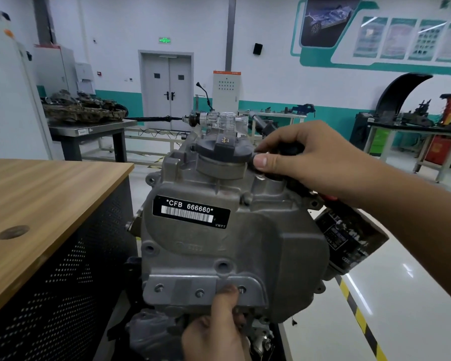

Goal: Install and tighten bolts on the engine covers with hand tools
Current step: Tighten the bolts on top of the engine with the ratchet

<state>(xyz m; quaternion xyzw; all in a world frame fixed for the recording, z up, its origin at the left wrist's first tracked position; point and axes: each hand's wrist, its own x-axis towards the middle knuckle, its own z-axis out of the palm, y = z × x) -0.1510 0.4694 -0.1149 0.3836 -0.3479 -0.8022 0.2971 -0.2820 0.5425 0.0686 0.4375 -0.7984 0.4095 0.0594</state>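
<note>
The cover (219,246), a grey casting with a black label (190,211) reading CFB 666660, sits against the engine just beside a wooden bench (44,194). The left hand (216,332) grips its lower flange, thumb pressed flat next to an open bolt hole (242,290). The right hand (305,157) is curled round a dark object at the cover's top right corner, beside the black cap (223,149); whether that object is a bolt, a tool or part of the engine cannot be told. Several holes along the flange and the cover's left edge look unfilled, so the job seems to be at an early stage: seating the cover and starting fasteners. To do this well, the person should probably hold the cover square with the left hand so the holes line up, start every bolt by finger for a few turns before reaching for a tool, and only then tighten in a crosswise order. Letting the cover shift while one corner is snug risks cross-threading.
</note>
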